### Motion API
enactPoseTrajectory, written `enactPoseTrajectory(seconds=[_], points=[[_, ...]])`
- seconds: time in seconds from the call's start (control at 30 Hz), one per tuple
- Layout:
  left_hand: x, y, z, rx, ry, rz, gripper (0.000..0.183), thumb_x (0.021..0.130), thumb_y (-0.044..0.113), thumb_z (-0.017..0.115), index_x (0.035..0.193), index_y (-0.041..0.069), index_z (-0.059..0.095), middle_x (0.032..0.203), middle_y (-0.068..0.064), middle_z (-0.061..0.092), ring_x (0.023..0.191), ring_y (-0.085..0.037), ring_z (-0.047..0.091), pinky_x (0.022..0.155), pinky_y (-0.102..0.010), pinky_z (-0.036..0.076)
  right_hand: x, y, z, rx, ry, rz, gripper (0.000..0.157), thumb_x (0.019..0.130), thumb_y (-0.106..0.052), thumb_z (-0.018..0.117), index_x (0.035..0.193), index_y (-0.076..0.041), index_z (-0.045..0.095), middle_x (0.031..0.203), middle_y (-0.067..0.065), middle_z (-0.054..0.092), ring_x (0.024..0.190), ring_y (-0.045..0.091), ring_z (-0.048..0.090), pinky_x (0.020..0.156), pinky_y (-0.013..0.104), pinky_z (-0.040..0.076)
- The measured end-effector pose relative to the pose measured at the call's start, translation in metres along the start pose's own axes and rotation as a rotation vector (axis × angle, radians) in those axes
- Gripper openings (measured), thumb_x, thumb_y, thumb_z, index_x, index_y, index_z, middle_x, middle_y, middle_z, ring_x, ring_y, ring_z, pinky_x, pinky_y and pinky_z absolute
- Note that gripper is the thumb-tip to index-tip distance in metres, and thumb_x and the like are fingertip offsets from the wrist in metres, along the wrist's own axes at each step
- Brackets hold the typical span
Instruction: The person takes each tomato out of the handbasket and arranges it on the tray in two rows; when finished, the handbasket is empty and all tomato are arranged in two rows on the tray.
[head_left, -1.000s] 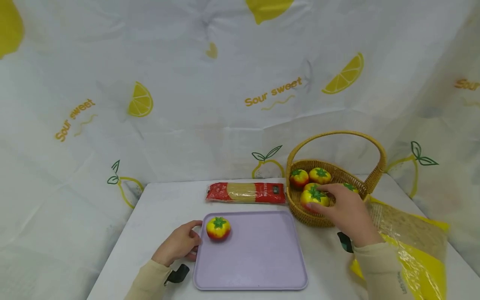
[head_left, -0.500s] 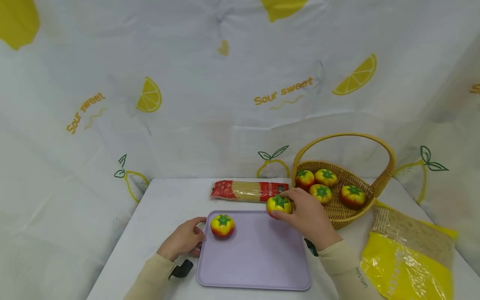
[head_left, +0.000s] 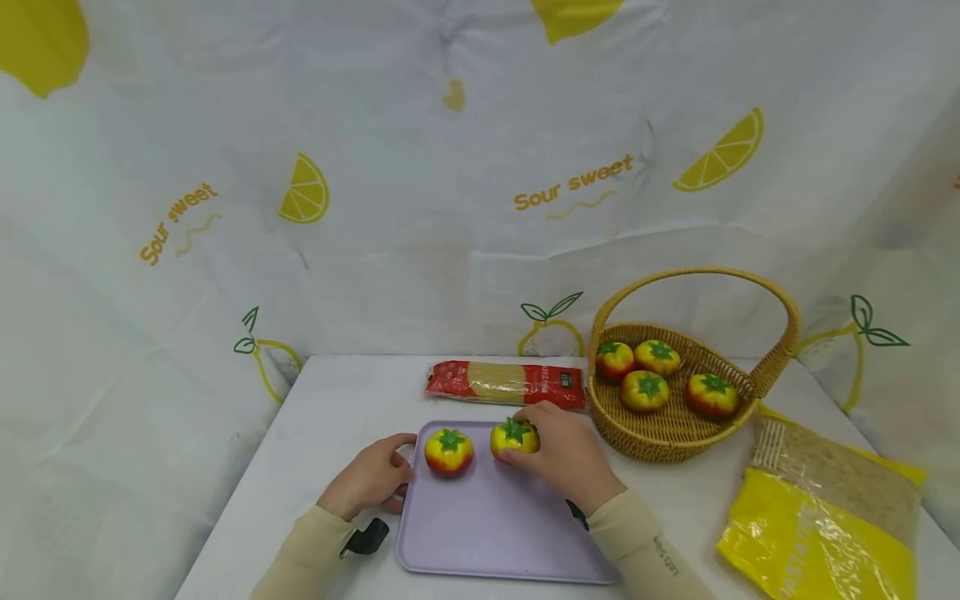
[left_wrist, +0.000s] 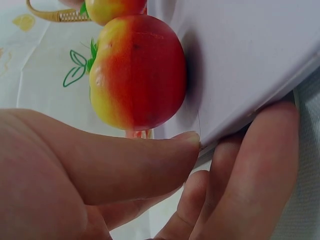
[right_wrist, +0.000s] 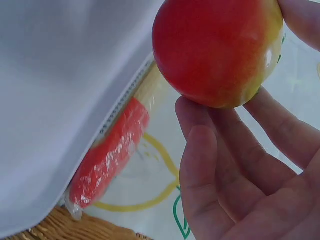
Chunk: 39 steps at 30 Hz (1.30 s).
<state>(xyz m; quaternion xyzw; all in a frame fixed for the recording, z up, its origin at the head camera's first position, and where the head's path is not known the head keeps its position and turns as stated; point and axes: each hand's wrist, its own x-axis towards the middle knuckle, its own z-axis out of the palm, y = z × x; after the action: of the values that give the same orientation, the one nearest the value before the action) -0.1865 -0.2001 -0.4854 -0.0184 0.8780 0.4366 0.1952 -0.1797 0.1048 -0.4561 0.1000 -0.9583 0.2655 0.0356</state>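
Carried out of the wicker basket (head_left: 647, 447) since a second ago, one red-and-yellow fruit (head_left: 506, 439) is now at the twelve o'clock side of the lilac tray (head_left: 502, 533), pinched between thumb and fingers of the right hand (head_left: 562, 457). Thumb and fingers of the left hand (head_left: 367, 479) pinch the tray's rim at ten o'clock. Beyond, at twelve, a red packet (head_left: 497, 383) lies on the white tabletop (head_left: 337, 408); white lemon-printed cloth (head_left: 412, 192) hangs behind.

Straight ahead of me, creased white sheeting (head_left: 420, 308) fills the back, lemon slices (head_left: 306, 192) and orange "Sour sweet" lettering (head_left: 573, 182) across it, white table (head_left: 360, 404) below!
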Motion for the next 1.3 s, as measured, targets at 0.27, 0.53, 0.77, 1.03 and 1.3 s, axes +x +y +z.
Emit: enactPoseTrajectory(seconds=[0.27, 0.53, 0.77, 1.03, 1.3], points=[[0.000, 0.000, 0.000, 0.004, -0.001, -0.004, 0.060, 0.100, 0.006, 0.069, 0.157, 0.009, 0.052, 0.105, -0.012, 0.068, 0.079, -0.020, 0.070, 0.062, -0.036, 0.068, 0.000, -0.001, 0.010, -0.004, -0.021, -0.010, 0.049, 0.084, -0.052, 0.091, 0.118, -0.021, 0.076, 0.116, -0.002, 0.073, 0.096, 0.014, 0.064, 0.094, 0.041, 0.061], [0.000, 0.000, 0.000, 0.006, 0.000, 0.000, 0.060, 0.100, 0.005, 0.070, 0.157, 0.008, 0.052, 0.103, -0.012, 0.068, 0.078, -0.020, 0.070, 0.062, -0.036, 0.068, 0.000, -0.003, 0.013, 0.002, -0.032, -0.034, 0.047, 0.084, -0.048, 0.092, 0.117, -0.018, 0.076, 0.115, -0.001, 0.073, 0.095, 0.014, 0.065, 0.092, 0.041, 0.062], [0.001, -0.001, 0.000, 0.001, 0.000, 0.001, 0.060, 0.100, 0.005, 0.069, 0.157, 0.008, 0.052, 0.102, -0.011, 0.068, 0.078, -0.020, 0.071, 0.062, -0.036, 0.068, -0.001, -0.004, 0.016, -0.006, -0.037, -0.035, 0.049, 0.084, -0.047, 0.092, 0.119, -0.017, 0.077, 0.115, 0.000, 0.073, 0.094, 0.014, 0.066, 0.091, 0.042, 0.062], [-0.002, 0.000, 0.000, -0.011, 0.001, 0.002, 0.060, 0.099, 0.003, 0.069, 0.157, 0.007, 0.052, 0.101, -0.012, 0.068, 0.077, -0.020, 0.071, 0.062, -0.036, 0.068, -0.002, -0.003, 0.017, -0.016, -0.023, -0.049, 0.049, 0.083, -0.046, 0.093, 0.118, -0.017, 0.077, 0.115, 0.000, 0.074, 0.096, 0.014, 0.067, 0.091, 0.044, 0.061], [-0.001, 0.000, -0.001, -0.011, -0.001, 0.004, 0.060, 0.099, 0.003, 0.068, 0.157, 0.007, 0.052, 0.101, -0.012, 0.068, 0.077, -0.020, 0.071, 0.062, -0.037, 0.068, -0.001, -0.002, 0.017, -0.021, -0.027, -0.047, 0.048, 0.083, -0.046, 0.093, 0.118, -0.017, 0.077, 0.116, 0.000, 0.073, 0.095, 0.014, 0.066, 0.091, 0.044, 0.061]])
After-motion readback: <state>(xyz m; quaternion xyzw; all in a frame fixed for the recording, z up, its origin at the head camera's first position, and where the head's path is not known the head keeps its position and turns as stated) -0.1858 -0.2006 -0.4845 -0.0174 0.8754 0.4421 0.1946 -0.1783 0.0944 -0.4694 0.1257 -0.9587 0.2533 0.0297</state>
